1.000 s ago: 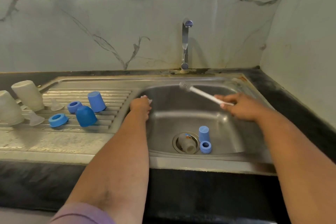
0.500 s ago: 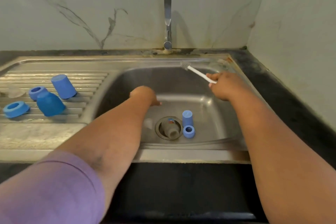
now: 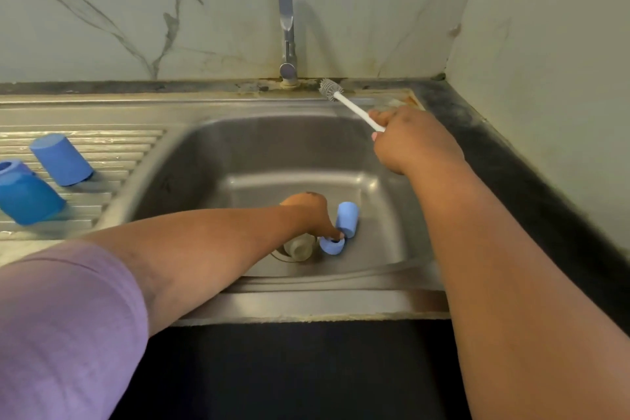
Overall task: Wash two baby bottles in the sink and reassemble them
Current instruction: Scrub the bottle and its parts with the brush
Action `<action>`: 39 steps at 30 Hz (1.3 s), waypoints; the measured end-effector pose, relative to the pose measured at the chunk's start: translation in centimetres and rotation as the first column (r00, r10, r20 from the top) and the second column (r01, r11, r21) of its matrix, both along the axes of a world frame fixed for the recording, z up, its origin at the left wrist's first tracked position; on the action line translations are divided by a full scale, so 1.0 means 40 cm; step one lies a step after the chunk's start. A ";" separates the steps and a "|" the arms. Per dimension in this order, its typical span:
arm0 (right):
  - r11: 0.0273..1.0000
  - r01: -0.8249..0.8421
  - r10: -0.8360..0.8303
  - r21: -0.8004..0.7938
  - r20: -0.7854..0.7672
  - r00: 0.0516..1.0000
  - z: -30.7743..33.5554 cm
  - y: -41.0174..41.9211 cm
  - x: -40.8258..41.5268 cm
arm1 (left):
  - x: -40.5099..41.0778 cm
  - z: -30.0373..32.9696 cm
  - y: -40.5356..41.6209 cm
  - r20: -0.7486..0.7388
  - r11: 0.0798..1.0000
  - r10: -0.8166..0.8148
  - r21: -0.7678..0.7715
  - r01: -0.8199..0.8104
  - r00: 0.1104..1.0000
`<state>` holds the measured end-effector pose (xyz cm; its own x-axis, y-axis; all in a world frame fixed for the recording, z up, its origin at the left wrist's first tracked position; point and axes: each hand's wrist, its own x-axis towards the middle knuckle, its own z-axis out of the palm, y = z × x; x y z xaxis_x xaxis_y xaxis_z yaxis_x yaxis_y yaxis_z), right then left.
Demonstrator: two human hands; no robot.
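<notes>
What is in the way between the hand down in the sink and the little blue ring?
Nothing visible. The left hand has reached the bottom of the sink, and its fingers already touch the blue ring. The blue cap stands just behind it, not between.

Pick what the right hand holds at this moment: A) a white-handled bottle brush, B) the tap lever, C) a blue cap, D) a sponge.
A: the right hand grips the white handle of the bottle brush, whose grey bristle head points up toward the back rim of the sink.
</notes>
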<state>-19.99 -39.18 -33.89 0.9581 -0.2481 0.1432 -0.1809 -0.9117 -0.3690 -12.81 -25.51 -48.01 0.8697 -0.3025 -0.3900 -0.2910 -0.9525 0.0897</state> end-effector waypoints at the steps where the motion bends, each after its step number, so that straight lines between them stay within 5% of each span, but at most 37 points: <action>1: 1.000 0.001 -0.001 0.003 0.003 1.000 -0.001 0.001 0.000 | -0.001 -0.001 -0.005 0.002 1.000 0.005 -0.001 -0.005 1.000; 10: 0.999 -0.023 0.022 -0.030 -0.045 0.999 0.003 0.019 0.000 | -0.021 -0.002 -0.035 -0.007 0.981 -0.164 0.100 0.164 0.986; 16: 0.999 -0.015 0.015 0.041 -0.003 1.000 0.020 0.017 -0.026 | 0.005 0.122 0.018 0.083 0.942 0.105 -0.326 -0.073 0.991; 18: 0.995 -0.033 0.032 0.097 0.017 0.999 0.030 0.018 -0.041 | -0.001 0.179 0.057 -0.057 0.716 0.282 -0.652 -0.250 0.958; 20: 0.979 -0.071 0.067 0.193 0.025 0.997 0.029 0.025 -0.051 | -0.016 0.233 0.101 -0.352 0.218 0.351 -0.870 -0.442 0.868; 22: 0.942 -0.111 0.102 0.318 0.044 0.994 0.024 0.046 -0.059 | -0.031 0.269 0.153 -0.531 -0.257 0.279 -0.844 -0.471 0.800; 25: 0.884 -0.209 0.181 0.419 0.105 0.978 0.026 0.096 -0.066 | -0.046 0.288 0.215 -0.605 -0.626 0.164 -0.674 -0.392 0.779; 30: 0.728 -0.382 0.336 0.569 0.190 0.923 0.032 0.171 -0.108 | -0.060 0.310 0.290 -0.633 -0.800 0.126 -0.520 -0.300 0.764; 36: 0.674 -0.401 0.473 0.621 0.055 0.880 0.017 0.199 -0.124 | -0.058 0.332 0.333 -0.622 -0.908 0.083 -0.369 -0.197 0.778; 39: 0.737 -0.391 0.445 0.551 0.041 0.895 0.030 0.174 -0.112 | -0.047 0.338 0.339 -0.614 -0.890 0.110 -0.410 -0.197 0.782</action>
